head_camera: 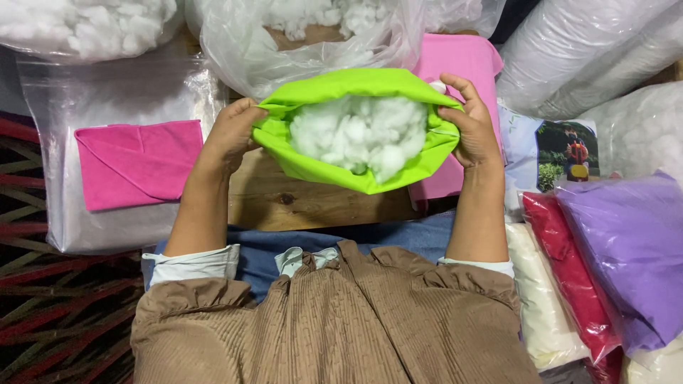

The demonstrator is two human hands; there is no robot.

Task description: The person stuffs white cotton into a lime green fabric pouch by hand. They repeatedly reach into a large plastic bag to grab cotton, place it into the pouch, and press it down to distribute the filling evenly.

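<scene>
Your left hand (229, 135) pinches the left edge of a bright lime-green fabric cover (356, 121), fingers curled over the rim and thumb underneath. Your right hand (471, 124) grips the right edge the same way, fingers folded over the cloth. Between them you hold the cover's mouth wide open, just above the bare wooden tabletop (306, 203) in the middle of the scene. Fluffy white fibre stuffing (356, 135) fills the opening.

To the left, a folded pink fabric cover (135, 163) lies on a clear plastic bag (107, 227). Just beyond the green cover, on the far side, an open clear plastic sack of white stuffing (306, 35) stands. Another pink cloth (462, 60) lies under your right hand. On the right, purple (626, 249) and red (576, 284) bagged cushions sit stacked.
</scene>
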